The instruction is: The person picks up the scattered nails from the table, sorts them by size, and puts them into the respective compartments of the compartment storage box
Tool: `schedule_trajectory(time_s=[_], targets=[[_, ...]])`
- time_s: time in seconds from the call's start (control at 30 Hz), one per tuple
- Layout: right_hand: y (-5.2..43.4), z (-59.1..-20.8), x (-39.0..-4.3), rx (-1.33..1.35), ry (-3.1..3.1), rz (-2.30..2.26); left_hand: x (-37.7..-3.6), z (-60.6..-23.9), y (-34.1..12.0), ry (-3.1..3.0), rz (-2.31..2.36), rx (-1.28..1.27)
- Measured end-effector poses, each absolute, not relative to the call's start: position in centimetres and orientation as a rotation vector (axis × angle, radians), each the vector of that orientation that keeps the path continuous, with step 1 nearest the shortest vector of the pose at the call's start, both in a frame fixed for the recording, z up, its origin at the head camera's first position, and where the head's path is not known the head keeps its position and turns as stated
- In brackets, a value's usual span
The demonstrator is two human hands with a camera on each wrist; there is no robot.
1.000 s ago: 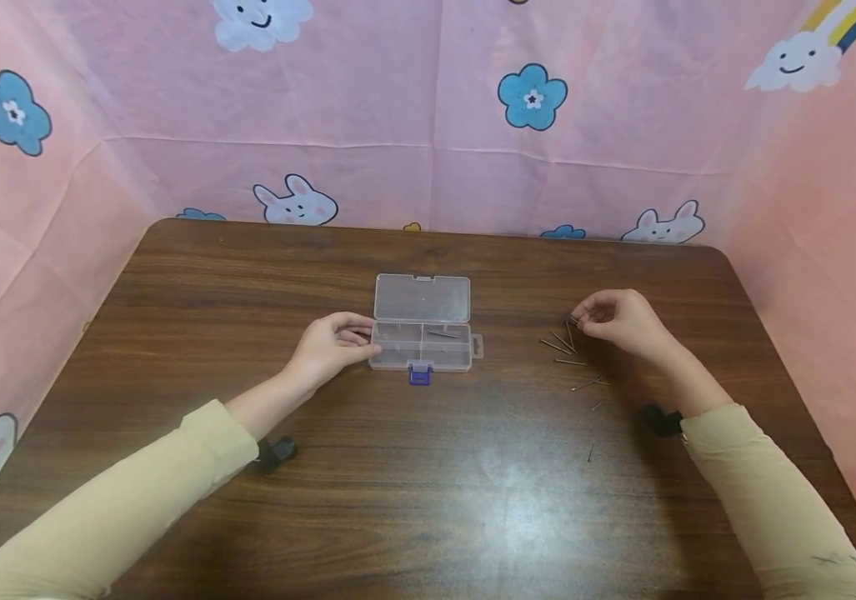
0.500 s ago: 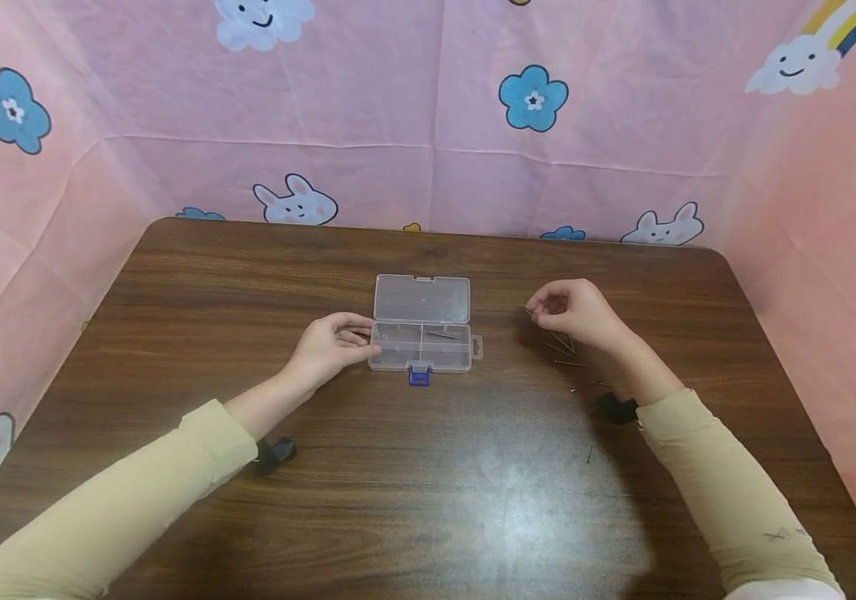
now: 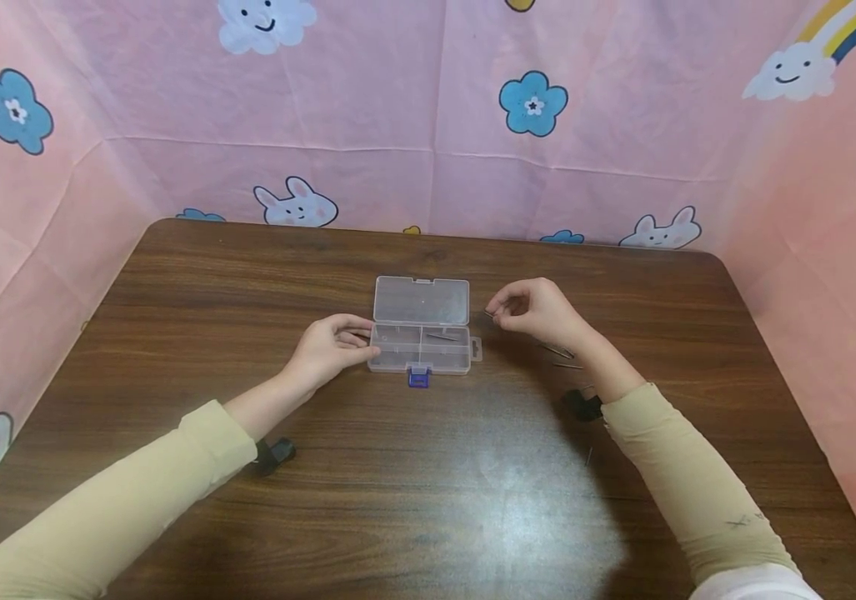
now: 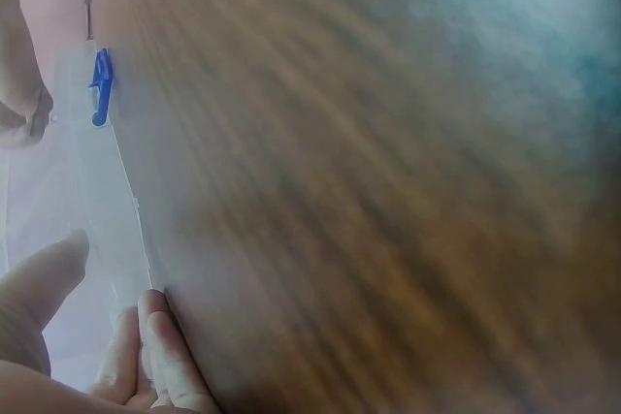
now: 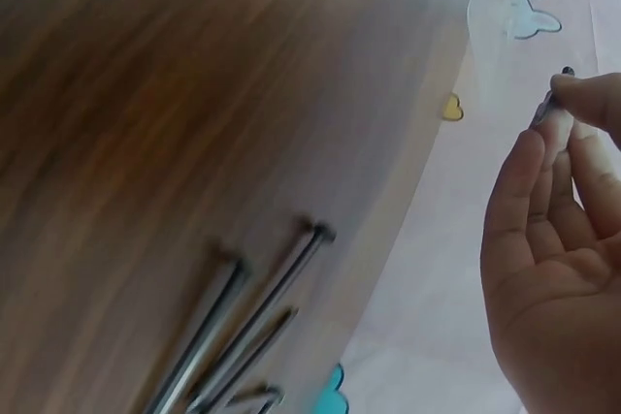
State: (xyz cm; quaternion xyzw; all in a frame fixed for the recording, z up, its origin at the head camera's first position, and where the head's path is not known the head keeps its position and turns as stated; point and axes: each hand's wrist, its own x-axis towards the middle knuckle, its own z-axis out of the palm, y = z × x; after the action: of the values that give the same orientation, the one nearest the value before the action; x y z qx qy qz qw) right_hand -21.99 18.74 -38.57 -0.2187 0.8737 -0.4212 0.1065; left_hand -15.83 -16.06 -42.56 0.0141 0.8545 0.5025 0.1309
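Observation:
A clear plastic compartment box lies on the table with its lid tipped back and its blue latch hanging at the front. Gripped at its left end, it sits between the thumb and fingers of my left hand. Slim metal pieces rest in its back right compartment. Just right of the box, above the table, my right hand pinches a nail between thumb and fingertips. Several loose nails lie on the wood below my right wrist, partly hidden by the forearm in the head view.
The brown wooden table carries one small separate nail nearer the front right. A pink patterned cloth hangs behind the table and along both sides. A hanging tab sticks out at the box's right end.
My right hand has lifted a nail from the loose nails and carried it left, close to the box. My left hand stays on the box's left end.

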Motion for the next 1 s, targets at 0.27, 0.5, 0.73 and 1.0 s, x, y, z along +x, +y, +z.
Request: schedule_trajectory(time_s=[0.27, 0.5, 0.73, 1.0], targets=[[16.6, -38.6, -21.9, -0.69, 2.524, -1.252, -15.6, -42.5, -16.1, 2.491, 1.45, 0.041], [14.8, -38.5, -21.7, -0.721, 2.469, -1.287, -15.8, -42.6, -16.1, 2.506, 1.445, 0.046], [13.2, -38.8, -21.7, -0.762, 2.447, -1.263, -15.7, -42.4, -16.2, 2.515, 1.441, 0.039], [12.1, -39.4, -21.5, -0.802, 2.432, -1.198, -15.7, -42.5, -16.1, 2.504, 1.449, 0.024]])
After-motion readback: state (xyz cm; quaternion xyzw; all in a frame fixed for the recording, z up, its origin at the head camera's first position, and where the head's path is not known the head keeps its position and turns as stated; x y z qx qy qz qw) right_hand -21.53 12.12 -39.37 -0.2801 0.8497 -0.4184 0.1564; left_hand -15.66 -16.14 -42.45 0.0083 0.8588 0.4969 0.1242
